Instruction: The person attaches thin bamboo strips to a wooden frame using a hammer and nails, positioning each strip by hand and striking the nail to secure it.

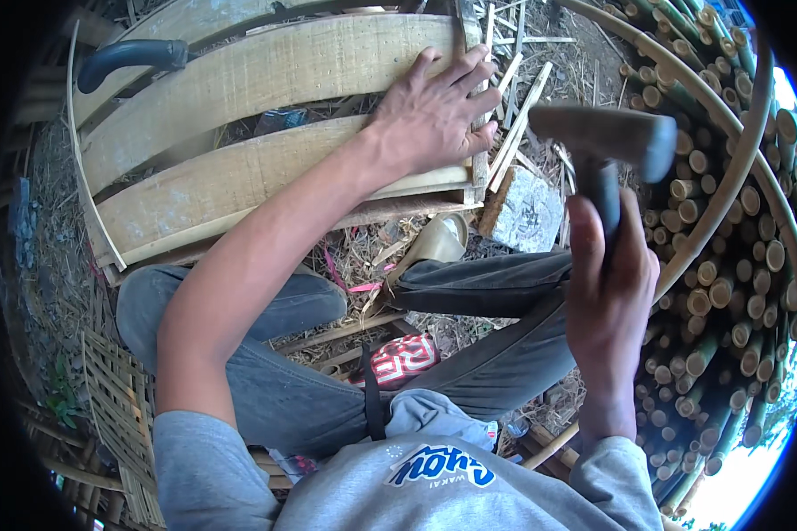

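Hammer (651, 146) and panel (230, 75) are the things in hand in the head view, one of each. The one right hand (607, 274) grips the hammer's handle, fingers wrapped round it, and the hammer head sits at 12 o'clock from that hand, slightly blurred and showing apart from the wood. From the left hand (443, 111) the hammer head lies at 3 o'clock. That left hand holds no tool: it rests on the panel's end, fingers spread and bent across the upright batten (480, 168), with most of the panel running off toward 9 o'clock. At least three broad slats show in the panel; its top end is cut off by the rim. One black curved handle (133, 62) lies over the slats at 10 o'clock of the view. One block (527, 212) is at 5 o'clock from the left hand, and one shoe (438, 241) just beside it. One red-and-white packet (403, 361) shows at 6 o'clock, between the legs; one woven mat (119, 416) at 8; bamboo poles (700, 301), too many to count, at 3.
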Demonstrator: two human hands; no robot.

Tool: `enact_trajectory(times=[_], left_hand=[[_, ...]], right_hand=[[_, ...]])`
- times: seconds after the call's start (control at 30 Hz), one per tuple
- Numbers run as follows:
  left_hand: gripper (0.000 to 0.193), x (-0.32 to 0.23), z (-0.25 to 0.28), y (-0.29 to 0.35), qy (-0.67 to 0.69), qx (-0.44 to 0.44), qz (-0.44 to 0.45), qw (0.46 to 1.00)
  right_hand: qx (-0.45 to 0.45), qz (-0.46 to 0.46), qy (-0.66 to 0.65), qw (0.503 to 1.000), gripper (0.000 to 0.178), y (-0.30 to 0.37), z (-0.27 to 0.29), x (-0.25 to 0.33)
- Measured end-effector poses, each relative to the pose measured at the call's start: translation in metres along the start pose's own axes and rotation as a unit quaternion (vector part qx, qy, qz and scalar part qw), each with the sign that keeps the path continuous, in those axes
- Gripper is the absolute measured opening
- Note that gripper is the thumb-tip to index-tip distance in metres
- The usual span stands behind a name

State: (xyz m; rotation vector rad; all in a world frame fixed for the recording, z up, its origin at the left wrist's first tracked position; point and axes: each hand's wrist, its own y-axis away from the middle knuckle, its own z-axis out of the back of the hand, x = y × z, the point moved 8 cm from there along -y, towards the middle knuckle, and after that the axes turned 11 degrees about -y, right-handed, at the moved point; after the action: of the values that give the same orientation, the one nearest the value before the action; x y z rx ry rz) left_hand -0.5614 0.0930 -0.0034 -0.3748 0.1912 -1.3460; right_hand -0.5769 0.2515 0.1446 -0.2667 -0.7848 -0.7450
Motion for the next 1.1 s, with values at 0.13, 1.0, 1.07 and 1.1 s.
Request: enact_trajectory(times=[0.13, 1.0, 1.07, 1.1], left_hand=[[0.056, -0.005, 0.001, -0.003, 0.022, 0.009, -0.002, 1.0], [0.04, 0.002, 0.01, -0.002, 0.027, -0.022, 0.006, 0.999], [0.044, -0.001, 0.009, -0.004, 0.005, -0.012, -0.005, 1.0], [0.05, -0.002, 0.008, -0.004, -0.017, -0.004, -0.013, 1.0]], right_hand=[[0.129, -0.061, 0.228, 0.963, 0.037, 0.002, -0.034, -0.053], [-0.075, -0.141, -0.264, 0.951, 0.039, -0.009, -0.094, -0.118], [-0.085, -0.12, -0.275, 0.95, 0.034, -0.01, -0.095, -0.118], [-0.086, -0.121, -0.277, 0.949, 0.034, -0.01, -0.097, -0.117]])
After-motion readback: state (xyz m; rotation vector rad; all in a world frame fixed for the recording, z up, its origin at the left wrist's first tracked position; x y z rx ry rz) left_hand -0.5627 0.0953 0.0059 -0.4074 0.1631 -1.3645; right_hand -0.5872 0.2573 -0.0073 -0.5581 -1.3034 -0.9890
